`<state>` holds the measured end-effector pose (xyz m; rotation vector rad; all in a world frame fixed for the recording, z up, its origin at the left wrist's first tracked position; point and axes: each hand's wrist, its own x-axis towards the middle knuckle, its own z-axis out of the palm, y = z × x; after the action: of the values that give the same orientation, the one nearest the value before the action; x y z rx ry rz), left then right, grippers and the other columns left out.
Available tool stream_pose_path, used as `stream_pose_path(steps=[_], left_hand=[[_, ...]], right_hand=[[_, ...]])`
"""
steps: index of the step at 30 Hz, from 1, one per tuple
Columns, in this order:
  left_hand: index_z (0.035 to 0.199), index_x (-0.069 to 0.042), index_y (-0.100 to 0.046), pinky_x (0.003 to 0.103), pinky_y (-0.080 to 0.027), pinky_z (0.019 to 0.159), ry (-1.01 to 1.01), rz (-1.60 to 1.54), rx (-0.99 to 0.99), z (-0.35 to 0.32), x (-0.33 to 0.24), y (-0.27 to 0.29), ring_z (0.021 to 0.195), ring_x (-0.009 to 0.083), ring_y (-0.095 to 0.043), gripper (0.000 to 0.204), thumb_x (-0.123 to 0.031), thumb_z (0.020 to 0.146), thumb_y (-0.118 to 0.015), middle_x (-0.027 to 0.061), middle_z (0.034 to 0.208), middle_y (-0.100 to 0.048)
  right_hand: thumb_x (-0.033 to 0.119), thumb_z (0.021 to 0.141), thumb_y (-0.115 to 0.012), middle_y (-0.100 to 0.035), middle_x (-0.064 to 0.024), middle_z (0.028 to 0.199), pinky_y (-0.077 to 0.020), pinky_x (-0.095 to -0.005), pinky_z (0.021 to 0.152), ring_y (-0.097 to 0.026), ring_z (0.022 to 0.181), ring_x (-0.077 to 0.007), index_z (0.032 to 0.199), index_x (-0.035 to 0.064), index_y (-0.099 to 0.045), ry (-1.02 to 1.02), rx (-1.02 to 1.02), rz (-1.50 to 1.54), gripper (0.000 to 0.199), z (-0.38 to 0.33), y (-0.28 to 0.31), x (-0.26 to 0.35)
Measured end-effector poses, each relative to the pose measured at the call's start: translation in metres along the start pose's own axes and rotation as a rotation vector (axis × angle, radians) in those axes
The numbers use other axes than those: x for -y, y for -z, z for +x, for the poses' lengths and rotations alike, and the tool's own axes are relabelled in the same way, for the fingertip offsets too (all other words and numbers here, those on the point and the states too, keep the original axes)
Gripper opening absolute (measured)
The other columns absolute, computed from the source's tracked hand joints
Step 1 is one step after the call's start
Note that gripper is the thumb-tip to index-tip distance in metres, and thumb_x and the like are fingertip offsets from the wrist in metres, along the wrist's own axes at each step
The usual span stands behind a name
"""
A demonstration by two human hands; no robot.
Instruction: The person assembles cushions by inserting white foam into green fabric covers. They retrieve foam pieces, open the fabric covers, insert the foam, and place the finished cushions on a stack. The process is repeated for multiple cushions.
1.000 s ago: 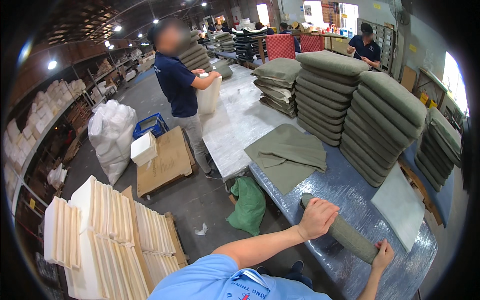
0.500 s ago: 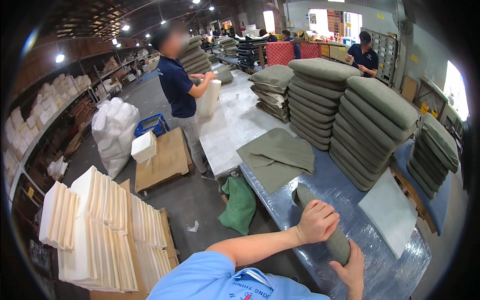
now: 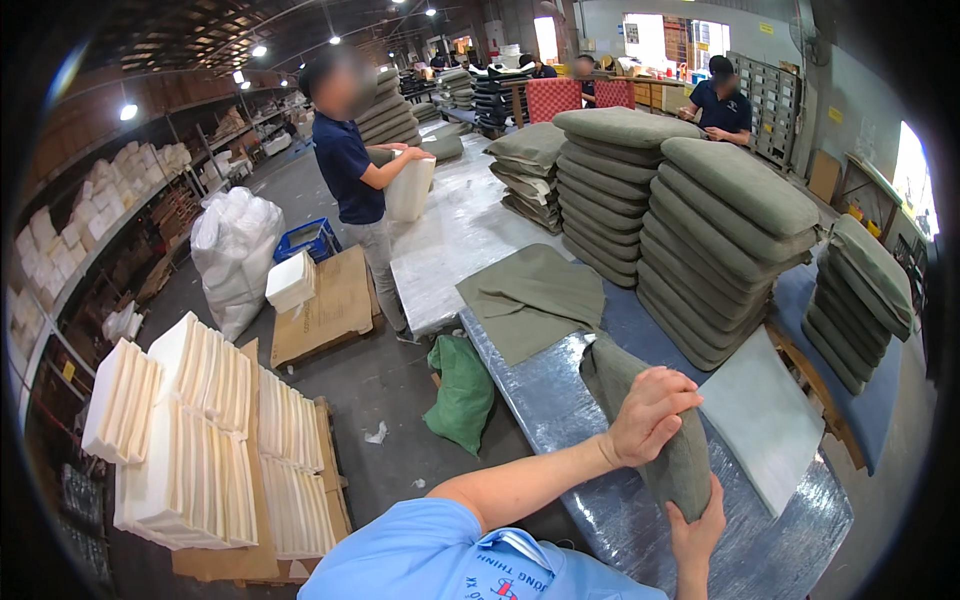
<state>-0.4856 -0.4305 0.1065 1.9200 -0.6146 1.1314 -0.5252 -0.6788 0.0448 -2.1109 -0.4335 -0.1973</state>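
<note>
Your left hand [image 3: 652, 415] is clenched over the top of an olive cushion [image 3: 650, 430], and your right hand [image 3: 697, 528] grips its lower end from beneath, fingers up against the fabric. The cushion stands tilted on the bench [image 3: 560, 390], near its front edge, on the shiny plastic sheet that wraps the bench top. Your left hand hides part of its upper edge, and your right wrist is cut off by the lower edge of the view.

Just behind the cushion a flat olive cover [image 3: 530, 300] lies spread out, and a pale foam slab [image 3: 765, 410] lies to its right. Farther back stand stacks of finished cushions [image 3: 720, 250], with another stack [image 3: 865, 295] at the right, bent by the lens.

As for containers: a blue crate [image 3: 310, 238] sits on the floor behind a large white sack [image 3: 235, 250]; what either holds cannot be made out. A green bag [image 3: 462, 390] slumps against the bench side, contents unseen. On a pallet [image 3: 225, 560] at your left, white foam sheets [image 3: 195, 430] stand packed on edge. A few more foam pieces [image 3: 292, 280] rest on a flat cardboard sheet [image 3: 325, 310].

A person in a dark shirt [image 3: 350, 160] stands at the far bench holding a white foam block [image 3: 410, 185]. The shelves [image 3: 70, 230] along the left wall are dim and their goods hard to tell.
</note>
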Motion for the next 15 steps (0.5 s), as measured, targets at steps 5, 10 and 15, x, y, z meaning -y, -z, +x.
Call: stream_pose_path(steps=[5, 10, 15], left_hand=[[0.127, -0.003, -0.066, 0.049, -0.031, 0.115, 0.021, -0.122, 0.083, 0.002, -0.011, -0.031, 0.129, 0.0333, -0.055, 0.051, -0.04, 0.108, -0.035, 0.0137, 0.134, -0.063], [0.131, -0.004, -0.064, 0.049, -0.028, 0.118, 0.141, -0.052, 0.114, -0.018, 0.007, -0.041, 0.133, 0.0329, -0.053, 0.05, -0.038, 0.108, -0.036, 0.0125, 0.136, -0.063], [0.131, -0.005, -0.064, 0.049, -0.024, 0.12, 0.187, 0.019, 0.158, -0.03, 0.032, -0.051, 0.135, 0.0326, -0.051, 0.045, -0.034, 0.107, -0.038, 0.011, 0.136, -0.063]], right_hand=[[0.015, 0.068, -0.084, -0.066, -0.0222, 0.118, -0.0486, -0.0418, 0.099, -0.065, 0.111, -0.036, 0.135, -0.0049, -0.053, 0.038, -0.088, 0.043, 0.076, -0.014, 0.024, -0.031], [0.027, 0.071, -0.083, -0.067, -0.0212, 0.112, -0.05, -0.0406, 0.095, -0.067, 0.104, -0.0352, 0.132, -0.0056, -0.053, 0.057, -0.113, 0.029, 0.075, -0.025, 0.044, -0.067], [0.032, 0.073, -0.082, -0.067, -0.0182, 0.109, -0.0503, -0.0389, 0.093, -0.066, 0.102, -0.0284, 0.13, -0.0049, -0.052, 0.027, -0.166, 0.102, 0.074, -0.047, 0.059, -0.098]])
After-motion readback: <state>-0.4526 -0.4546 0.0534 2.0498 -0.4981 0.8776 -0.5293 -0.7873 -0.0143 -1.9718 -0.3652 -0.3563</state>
